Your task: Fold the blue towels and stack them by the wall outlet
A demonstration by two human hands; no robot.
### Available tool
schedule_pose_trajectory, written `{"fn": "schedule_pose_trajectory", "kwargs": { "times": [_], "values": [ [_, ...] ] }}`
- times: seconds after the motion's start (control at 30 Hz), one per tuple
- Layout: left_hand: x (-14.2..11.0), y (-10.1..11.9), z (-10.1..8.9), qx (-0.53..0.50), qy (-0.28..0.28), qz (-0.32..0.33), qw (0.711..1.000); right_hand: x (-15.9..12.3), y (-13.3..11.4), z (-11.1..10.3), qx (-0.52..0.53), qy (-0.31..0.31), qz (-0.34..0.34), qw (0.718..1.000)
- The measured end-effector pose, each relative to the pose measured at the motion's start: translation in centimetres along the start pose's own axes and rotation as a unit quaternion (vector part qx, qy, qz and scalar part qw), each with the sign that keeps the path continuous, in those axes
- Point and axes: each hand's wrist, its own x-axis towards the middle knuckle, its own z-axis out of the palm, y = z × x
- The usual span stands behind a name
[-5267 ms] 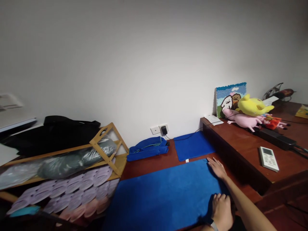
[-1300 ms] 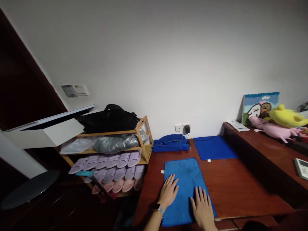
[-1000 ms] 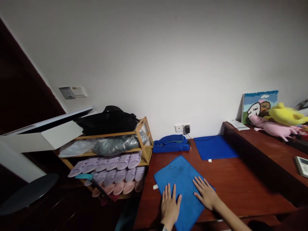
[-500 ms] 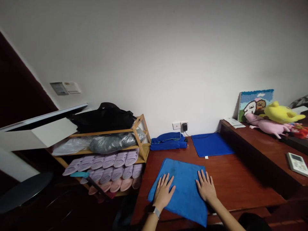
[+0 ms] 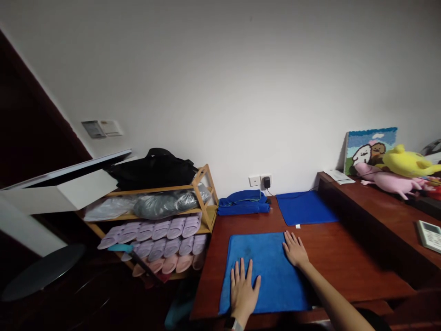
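Note:
A blue cloth (image 5: pixel 272 271) lies spread flat on the reddish-brown wooden desk (image 5: pixel 358 257), its near edge along the desk's front. My left hand (image 5: pixel 244 287) rests palm down on its lower left part, fingers spread. On its upper right edge lies my right hand (image 5: pixel 295 249), also flat with the fingers apart. A dark smudge shows on the cloth near its upper left. Behind it, a darker blue cloth (image 5: pixel 306 209) with a small white tag lies flat by the wall. To the left of that sits a stack of folded blue cloths (image 5: pixel 244 203).
A wooden rack (image 5: pixel 206 202) at left holds lilac and pink slippers (image 5: pixel 175 227), plastic-wrapped items and a black bag (image 5: pixel 155 172). The raised ledge (image 5: pixel 375 202) at right bears plush toys (image 5: pixel 406 165), a dog picture and a white remote-like device (image 5: pixel 430 234). A plug (image 5: pixel 266 182) sits in the wall socket.
The blue cloth has turned from a slant to nearly square with the desk and lies flatter. My left hand has moved nearer; my right hand has slid slightly up toward the cloth's far corner.

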Motion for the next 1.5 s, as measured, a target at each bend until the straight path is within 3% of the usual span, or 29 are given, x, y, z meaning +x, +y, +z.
{"fn": "schedule_pose_trajectory", "kwargs": {
  "times": [0.13, 0.2, 0.27, 0.4, 0.47, 0.53, 0.63, 0.7, 0.87, 0.93, 1.0, 1.33, 1.4, 1.5],
  "values": [
    [1.0, 0.1, -0.3, 0.001, 0.005, -0.013, 1.000, 0.1, 0.2, 0.5, 0.011, 0.009, 0.000, 1.000],
    [2.4, 1.1, -0.6, -0.010, 0.025, 0.011, 1.000, 0.1, 0.1, 0.6, 0.018, 0.013, -0.001, 1.000],
    [4.5, 3.1, -0.9, -0.033, 0.034, 0.067, 0.997, 0.1, 0.1, 0.5, 0.020, 0.017, -0.002, 1.000],
    [9.2, 9.1, -0.4, -0.075, 0.012, 0.166, 0.983, 0.2, 0.2, 0.4, 0.007, 0.015, -0.007, 1.000],
    [11.0, 11.7, 0.5, -0.085, -0.003, 0.183, 0.979, 0.2, 0.3, 0.3, -0.001, 0.010, -0.017, 1.000],
    [12.1, 12.9, 1.7, -0.088, -0.021, 0.178, 0.980, 0.2, 0.4, 0.2, -0.003, 0.005, -0.022, 1.000],
    [12.8, 11.4, 2.9, -0.074, -0.037, 0.156, 0.984, 0.2, 0.4, 0.1, 0.008, 0.009, -0.012, 1.000],
    [12.9, 8.3, 2.9, -0.055, -0.040, 0.137, 0.988, 0.2, 0.3, 0.1, 0.018, 0.010, -0.004, 1.000],
    [13.1, -1.8, 1.0, -0.002, -0.053, 0.062, 0.997, 0.2, 0.2, 0.2, 0.019, 0.009, 0.001, 1.000],
    [13.2, -4.6, 0.5, 0.011, -0.056, 0.044, 0.997, 0.2, 0.1, 0.3, 0.012, 0.006, 0.008, 1.000],
    [13.3, -6.1, 0.2, 0.015, -0.058, 0.036, 0.998, 0.5, 0.0, 0.3, 0.004, 0.004, 0.015, 1.000],
    [13.8, -5.6, -0.7, 0.013, -0.045, 0.022, 0.999, 1.7, -0.1, 0.5, -0.006, 0.002, 0.010, 1.000],
    [14.0, -3.4, -0.7, 0.009, -0.025, 0.033, 0.999, 1.7, 0.1, 0.6, -0.002, 0.005, 0.003, 1.000],
    [13.7, 2.8, 0.1, -0.034, 0.008, 0.125, 0.992, 1.7, 0.3, 0.6, 0.001, 0.010, -0.004, 1.000]
  ]
}}
